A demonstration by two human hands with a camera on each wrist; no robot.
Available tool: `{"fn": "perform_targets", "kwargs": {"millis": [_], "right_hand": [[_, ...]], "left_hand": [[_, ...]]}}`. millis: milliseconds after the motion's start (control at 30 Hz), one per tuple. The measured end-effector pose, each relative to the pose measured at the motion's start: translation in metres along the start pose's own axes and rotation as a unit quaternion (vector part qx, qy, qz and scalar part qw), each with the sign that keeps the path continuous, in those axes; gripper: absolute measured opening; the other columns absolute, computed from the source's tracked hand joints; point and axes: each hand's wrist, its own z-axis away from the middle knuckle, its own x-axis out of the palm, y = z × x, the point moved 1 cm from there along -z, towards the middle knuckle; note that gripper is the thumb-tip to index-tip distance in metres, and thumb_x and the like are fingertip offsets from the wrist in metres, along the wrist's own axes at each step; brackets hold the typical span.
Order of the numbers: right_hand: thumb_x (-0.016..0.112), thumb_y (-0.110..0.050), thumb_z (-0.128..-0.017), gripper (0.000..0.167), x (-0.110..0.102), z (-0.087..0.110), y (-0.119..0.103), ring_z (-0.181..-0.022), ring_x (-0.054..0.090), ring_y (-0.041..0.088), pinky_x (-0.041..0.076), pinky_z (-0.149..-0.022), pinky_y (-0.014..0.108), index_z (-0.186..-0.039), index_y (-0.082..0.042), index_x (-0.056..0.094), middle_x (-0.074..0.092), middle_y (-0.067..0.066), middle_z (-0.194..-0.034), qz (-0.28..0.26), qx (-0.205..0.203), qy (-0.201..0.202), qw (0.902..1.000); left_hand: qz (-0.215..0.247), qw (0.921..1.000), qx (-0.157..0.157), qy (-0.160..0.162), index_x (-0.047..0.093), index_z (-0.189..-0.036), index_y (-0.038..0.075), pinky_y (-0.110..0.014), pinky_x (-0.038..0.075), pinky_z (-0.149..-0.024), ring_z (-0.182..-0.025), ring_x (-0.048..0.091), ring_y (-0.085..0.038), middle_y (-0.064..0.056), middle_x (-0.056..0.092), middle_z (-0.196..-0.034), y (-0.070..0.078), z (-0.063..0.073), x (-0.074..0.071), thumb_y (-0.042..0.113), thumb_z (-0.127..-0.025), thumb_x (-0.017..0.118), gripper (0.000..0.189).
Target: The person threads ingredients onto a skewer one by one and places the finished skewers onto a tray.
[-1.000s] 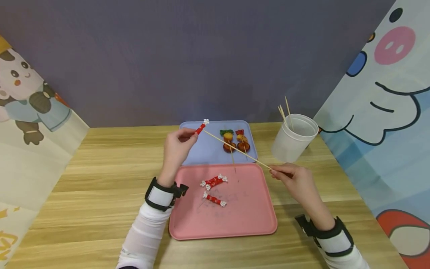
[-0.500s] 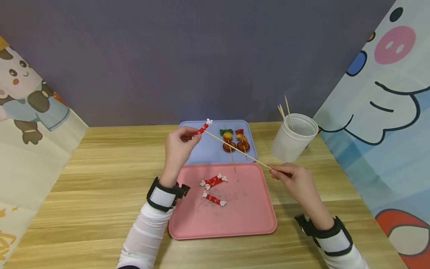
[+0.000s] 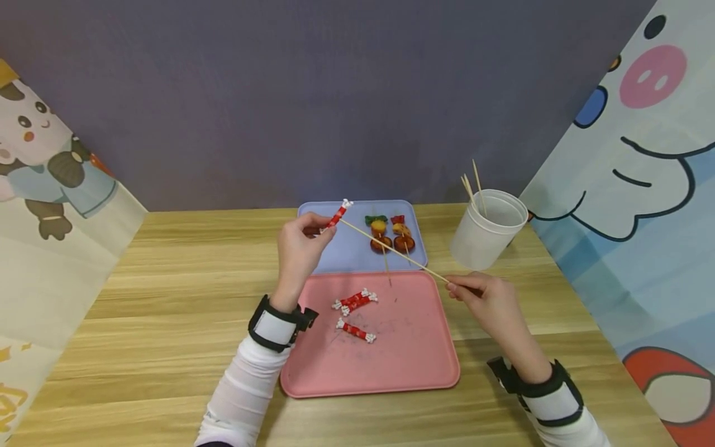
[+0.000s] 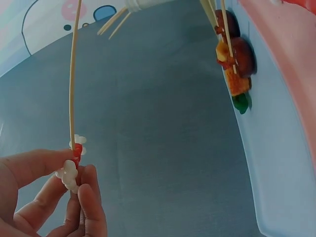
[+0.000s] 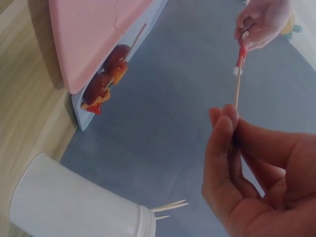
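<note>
My left hand [image 3: 301, 245] pinches a thin red stick-shaped piece with knobby white ends [image 3: 337, 214], raised over the left part of the blue tray [image 3: 357, 262]. Its fingers and thumb hold it near the lower white end. My right hand [image 3: 487, 298] pinches a wooden skewer [image 3: 416, 262] near its right end. The skewer slants up to the left, its far tip right at the red middle of the piece; in the left wrist view the skewer [image 4: 72, 84] meets the red part just above the thumb. Several more red-and-white pieces [image 3: 356, 331] lie on the pink tray [image 3: 413, 366].
Two loaded skewers, with brown mushroom-like rounds [image 3: 404, 244], yellow, green and red bits, lie on the blue tray's right side. A white tub [image 3: 480, 239] with several wooden skewers [image 3: 479, 180] stands at the back right. A grey wall [image 3: 335, 112] rises behind the trays.
My left hand has shifted slightly right, and the red piece stands a little more steeply, with more of it showing above the fingers. My right hand and the skewer have barely moved.
</note>
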Motion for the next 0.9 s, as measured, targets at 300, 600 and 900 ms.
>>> {"fn": "perform_targets", "kwargs": {"millis": [300, 600, 900], "right_hand": [[0.074, -0.005, -0.080, 0.011, 0.002, 0.001, -0.002, -0.060, 0.060, 0.004, 0.043, -0.048, 0.016, -0.091, -0.007, 0.077, 0.069, 0.000, -0.071, -0.007, -0.007, 0.010, 0.9999], [0.074, -0.009, -0.080, 0.011, 0.005, 0.001, -0.003, -0.064, 0.066, 0.010, 0.048, -0.053, 0.017, -0.091, -0.007, 0.077, 0.072, 0.002, -0.075, -0.012, 0.009, -0.001, 0.9999], [0.073, -0.008, -0.081, 0.013, 0.007, 0.001, -0.004, -0.066, 0.069, 0.013, 0.050, -0.056, 0.015, -0.093, -0.004, 0.076, 0.073, 0.006, -0.079, -0.039, 0.036, -0.019, 0.9984]], "left_hand": [[-0.003, 1.0000, 0.002, 0.001, 0.074, -0.084, 0.004, -0.021, 0.049, -0.058, -0.067, 0.063, -0.019, -0.010, 0.070, -0.079, -0.001, 0.001, 0.004, 0.008, -0.080, 0.074, 0.006], [0.003, 0.9998, 0.003, -0.021, 0.074, -0.084, 0.006, -0.022, 0.051, -0.059, -0.067, 0.063, -0.017, -0.008, 0.071, -0.081, -0.004, 0.005, 0.012, 0.008, -0.078, 0.075, 0.007], [0.006, 0.9990, 0.009, -0.043, 0.074, -0.083, 0.006, -0.026, 0.053, -0.060, -0.069, 0.065, -0.019, -0.009, 0.071, -0.081, -0.001, 0.008, 0.018, 0.008, -0.078, 0.073, 0.006]]}}
